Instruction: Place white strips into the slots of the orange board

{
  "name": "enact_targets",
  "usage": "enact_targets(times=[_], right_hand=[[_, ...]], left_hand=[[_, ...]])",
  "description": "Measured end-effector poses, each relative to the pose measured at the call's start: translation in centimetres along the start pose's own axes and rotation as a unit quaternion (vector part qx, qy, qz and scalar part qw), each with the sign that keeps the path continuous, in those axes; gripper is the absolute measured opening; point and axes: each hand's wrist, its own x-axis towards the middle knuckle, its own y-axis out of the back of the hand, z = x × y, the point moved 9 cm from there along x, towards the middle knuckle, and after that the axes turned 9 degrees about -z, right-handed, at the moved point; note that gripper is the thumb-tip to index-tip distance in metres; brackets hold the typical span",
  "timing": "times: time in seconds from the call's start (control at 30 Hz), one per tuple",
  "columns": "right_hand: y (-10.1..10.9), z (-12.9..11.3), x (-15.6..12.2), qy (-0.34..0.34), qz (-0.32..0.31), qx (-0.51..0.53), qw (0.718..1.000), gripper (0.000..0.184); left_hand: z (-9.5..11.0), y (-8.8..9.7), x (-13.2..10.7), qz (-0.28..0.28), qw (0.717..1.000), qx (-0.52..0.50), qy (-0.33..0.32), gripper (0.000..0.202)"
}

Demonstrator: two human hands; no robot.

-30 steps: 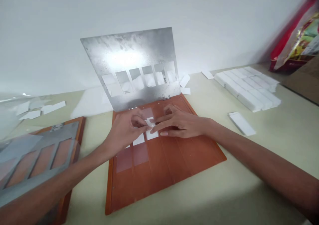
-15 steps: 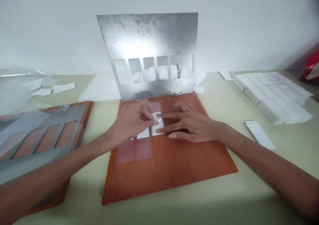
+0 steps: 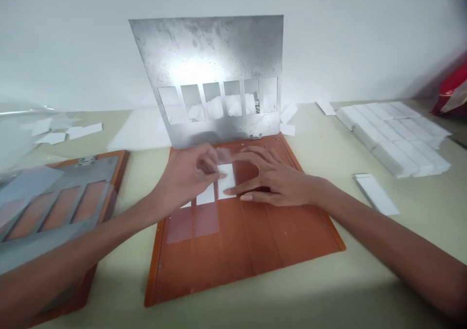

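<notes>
An orange-brown board (image 3: 255, 241) lies on the table with its hinged metal plate (image 3: 226, 37) raised, showing a row of rectangular cut-outs. White cards (image 3: 228, 185) lie side by side on the board, over translucent purplish film pieces (image 3: 206, 219). My left hand (image 3: 193, 171) is closed in a pinch at the left edge of the rightmost card; what the fingertips hold, if anything, is too small to make out. Fingers of my right hand (image 3: 268, 176) are spread, a fingertip touching the same card's lower right edge.
On the left sits a second orange board with a lowered metal plate (image 3: 69, 193), a clear sheet lying over it. Stacked white card bundles (image 3: 394, 134) stand at the right, with one white strip (image 3: 375, 193) nearer me. Loose white pieces (image 3: 85, 130) lie at the back left.
A small shiny bit seen at my left fingertips on the rightmost card no longer shows. My right index finger has lifted away from the card's top. The view has shifted slightly.
</notes>
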Motion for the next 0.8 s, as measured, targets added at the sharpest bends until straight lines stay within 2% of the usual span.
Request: enact_targets(times=[0.13,0.23,0.33,0.43,0.53,0.6,0.67,0.73,0.8], right_hand=[[0.0,0.0,0.0,0.008,0.007,-0.003,1.000,0.032],[-0.1,0.1,0.0,0.004,0.003,-0.002,1.000,0.033],[-0.3,0.2,0.0,-0.004,-0.004,-0.003,1.000,0.034],[-0.3,0.3,0.0,-0.006,-0.008,0.001,1.000,0.033],[-0.4,0.3,0.0,-0.004,-0.007,0.001,1.000,0.033],[-0.3,0.3,0.0,-0.001,-0.003,0.001,1.000,0.034],[-0.3,0.2,0.0,0.003,-0.001,0.001,1.000,0.035],[-0.2,0.1,0.0,0.006,0.004,0.000,1.000,0.034],[0.0,0.0,0.0,0.007,0.009,-0.006,1.000,0.034]], left_hand=[[2.0,1.3,-0.7,0.052,0.986,0.127,-0.092,0.009],[3.2,0.6,-1.7,0.035,0.968,0.178,-0.173,0.031],[3.9,-1.0,-2.7,-0.013,0.940,0.247,-0.235,0.048],[3.2,-2.3,-2.4,-0.077,0.919,0.324,-0.212,0.053],[3.1,-2.0,-1.2,-0.102,0.911,0.355,-0.182,0.045],[3.8,-1.1,-0.2,-0.094,0.920,0.333,-0.186,0.037],[4.1,0.1,1.2,-0.072,0.942,0.281,-0.169,0.033],[3.6,0.9,2.7,-0.064,0.961,0.241,-0.120,0.031],[2.6,0.9,3.8,-0.083,0.965,0.237,-0.072,0.031]])
